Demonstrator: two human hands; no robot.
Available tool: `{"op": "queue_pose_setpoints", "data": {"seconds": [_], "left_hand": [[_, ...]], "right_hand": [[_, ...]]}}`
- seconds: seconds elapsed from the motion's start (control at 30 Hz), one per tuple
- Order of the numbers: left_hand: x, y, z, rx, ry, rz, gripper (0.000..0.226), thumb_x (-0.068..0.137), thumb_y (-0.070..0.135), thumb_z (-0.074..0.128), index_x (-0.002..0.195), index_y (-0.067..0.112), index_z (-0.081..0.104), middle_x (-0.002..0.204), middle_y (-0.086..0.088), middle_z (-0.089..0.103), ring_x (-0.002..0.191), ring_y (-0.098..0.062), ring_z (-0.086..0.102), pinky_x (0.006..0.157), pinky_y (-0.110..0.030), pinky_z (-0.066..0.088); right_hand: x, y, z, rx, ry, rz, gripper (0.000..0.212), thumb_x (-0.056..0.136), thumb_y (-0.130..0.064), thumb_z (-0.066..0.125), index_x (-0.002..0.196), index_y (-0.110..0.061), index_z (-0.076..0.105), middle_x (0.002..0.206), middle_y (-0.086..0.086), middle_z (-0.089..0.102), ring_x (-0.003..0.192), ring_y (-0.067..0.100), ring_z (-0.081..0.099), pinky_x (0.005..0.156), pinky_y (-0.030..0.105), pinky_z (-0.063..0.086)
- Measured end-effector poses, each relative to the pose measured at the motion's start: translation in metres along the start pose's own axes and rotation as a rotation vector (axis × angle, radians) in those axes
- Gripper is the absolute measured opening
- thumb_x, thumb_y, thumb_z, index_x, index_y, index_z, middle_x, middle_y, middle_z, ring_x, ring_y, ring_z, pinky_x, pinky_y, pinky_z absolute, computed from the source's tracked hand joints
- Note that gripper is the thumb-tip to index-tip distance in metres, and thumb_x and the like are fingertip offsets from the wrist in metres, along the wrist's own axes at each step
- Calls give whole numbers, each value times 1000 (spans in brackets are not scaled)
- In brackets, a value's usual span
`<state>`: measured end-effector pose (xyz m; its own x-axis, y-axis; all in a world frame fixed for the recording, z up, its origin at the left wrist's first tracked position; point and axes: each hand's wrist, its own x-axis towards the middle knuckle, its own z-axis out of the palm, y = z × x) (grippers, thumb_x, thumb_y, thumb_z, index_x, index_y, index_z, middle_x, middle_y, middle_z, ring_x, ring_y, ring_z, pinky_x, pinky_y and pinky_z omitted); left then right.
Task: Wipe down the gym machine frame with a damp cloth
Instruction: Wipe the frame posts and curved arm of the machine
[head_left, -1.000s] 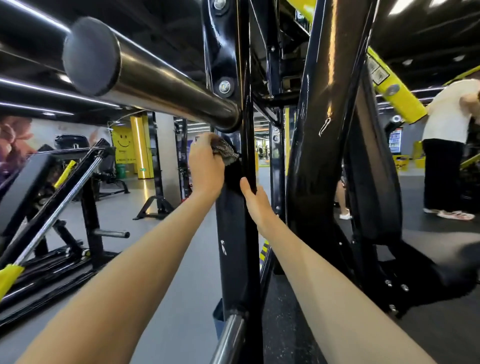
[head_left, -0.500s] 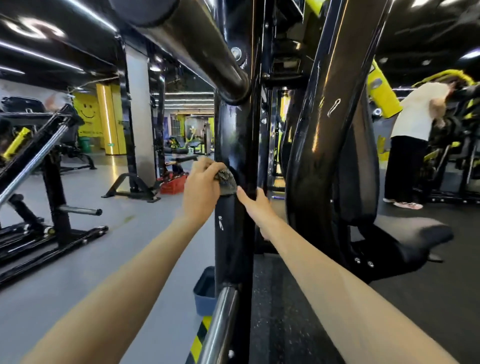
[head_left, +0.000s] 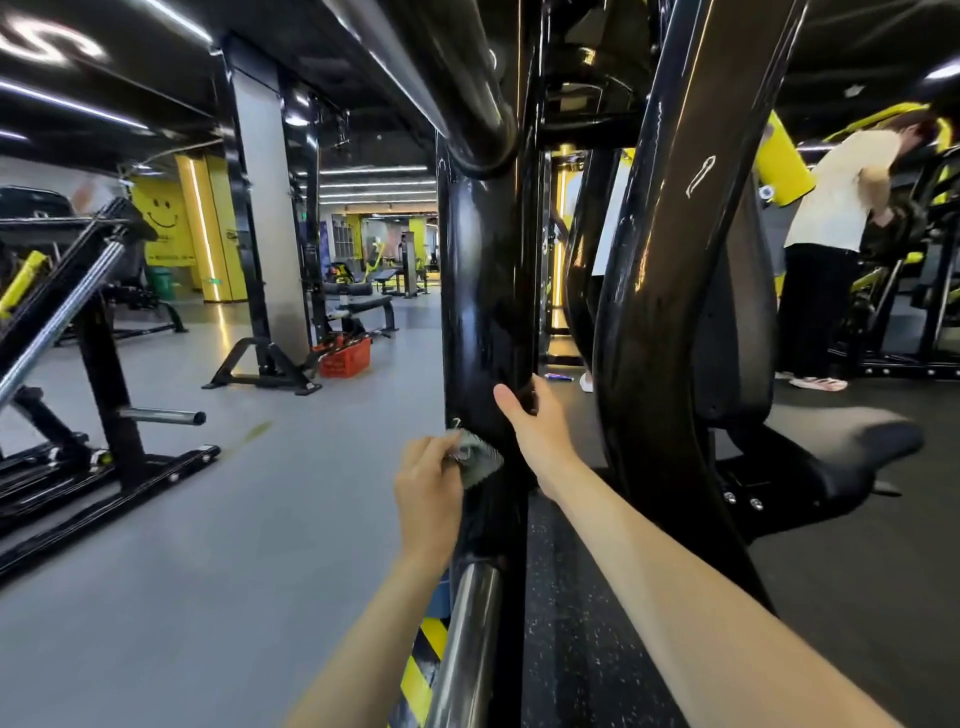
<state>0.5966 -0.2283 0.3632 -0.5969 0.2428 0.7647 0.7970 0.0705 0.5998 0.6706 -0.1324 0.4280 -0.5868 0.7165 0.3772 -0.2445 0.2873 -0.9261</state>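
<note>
A glossy black upright post (head_left: 483, 291) of the gym machine frame stands right in front of me. My left hand (head_left: 428, 488) grips a small grey cloth (head_left: 475, 457) and holds it against the post's left face, low down. My right hand (head_left: 535, 421) is wrapped round the post's right edge just above the cloth, thumb pointing up, fingers hidden behind the steel. A chrome bar (head_left: 467, 644) juts from the post below my hands, and another thick bar (head_left: 447, 88) joins it overhead.
A curved black frame arm (head_left: 654, 270) and a padded seat (head_left: 831, 447) stand to the right. A person in a white top (head_left: 831, 234) stands at the far right. Other machines (head_left: 78, 364) fill the left; a red basket (head_left: 345, 358) sits on the grey floor.
My left hand has slid the cloth down the post, from just under the upper bar to low on the upright. My right hand followed down along the post's edge.
</note>
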Motion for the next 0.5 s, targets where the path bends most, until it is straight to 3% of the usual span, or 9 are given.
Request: {"op": "queue_pose_setpoints", "data": {"seconds": [0.1,0.23,0.33,0.43,0.5], "left_hand": [[-13,-11,-5,38,-67,101,39,65,-10,45,90,4,71,80,-3,59,79,-17,51,72,-32,43],[27,20,-3,-19,48,33,40,66,-15,47,93,3,70,83,1,54,81,-15,52,73,-18,40],[19,13,5,-11,81,49,41,66,-19,49,94,2,69,86,3,53,83,-10,50,75,-13,40],[-16,-10,0,55,0,55,39,64,-15,45,91,2,68,81,2,53,80,-12,49,72,-29,43],[-8,-6,-6,46,-32,78,39,64,-12,44,89,3,70,78,0,54,77,-9,46,71,-21,43]], "right_hand": [[-1,1,-3,20,-6,-8,33,92,-39,60,122,-27,52,110,-15,60,106,5,55,97,28,43],[-2,2,-4,9,-27,-17,22,94,-37,59,113,-33,49,104,-21,56,102,1,53,95,27,41],[3,7,-6,11,-25,-34,25,93,-39,60,115,-34,49,109,-19,55,117,10,50,101,31,40],[3,7,-5,57,-35,-39,46,93,-39,60,134,-23,47,115,-19,53,119,9,45,105,31,37],[2,6,-5,71,-39,-45,47,94,-36,59,136,-22,45,111,-19,51,117,10,45,104,30,37]]}}
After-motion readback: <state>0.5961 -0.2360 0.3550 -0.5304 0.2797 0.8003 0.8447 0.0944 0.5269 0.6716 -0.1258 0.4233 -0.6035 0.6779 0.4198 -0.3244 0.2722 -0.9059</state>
